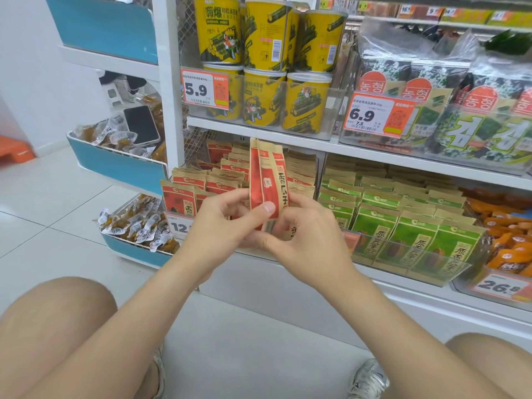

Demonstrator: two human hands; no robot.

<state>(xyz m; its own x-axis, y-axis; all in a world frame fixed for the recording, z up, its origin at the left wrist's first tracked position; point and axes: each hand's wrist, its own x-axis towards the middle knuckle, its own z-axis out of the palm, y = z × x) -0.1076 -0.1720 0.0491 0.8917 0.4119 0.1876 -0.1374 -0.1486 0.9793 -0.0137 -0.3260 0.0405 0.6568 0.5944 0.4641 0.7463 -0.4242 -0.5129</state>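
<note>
Seed packet (266, 180) before shelved red stack (226, 171)

Bright, even shop light; soft shadows; wide-angle bending at edges.

- White tiered shelving (169, 96) stands ahead.
- Blue-fronted rack (121, 167) just left of the shelving.
- Glossy pale floor tiles (57, 205) below it.
- White wall (28, 67) further left of it.

Red-and-tan kraft-paper seed packet (267, 180): matt, creased. Green kraft-paper packets (414, 240): matt. Yellow cylindrical tubs (264, 33): glossy printed wrap. Clear plastic shelf bins (331, 110): smooth, shiny. White floor tiles (57, 203): glossy.
</note>
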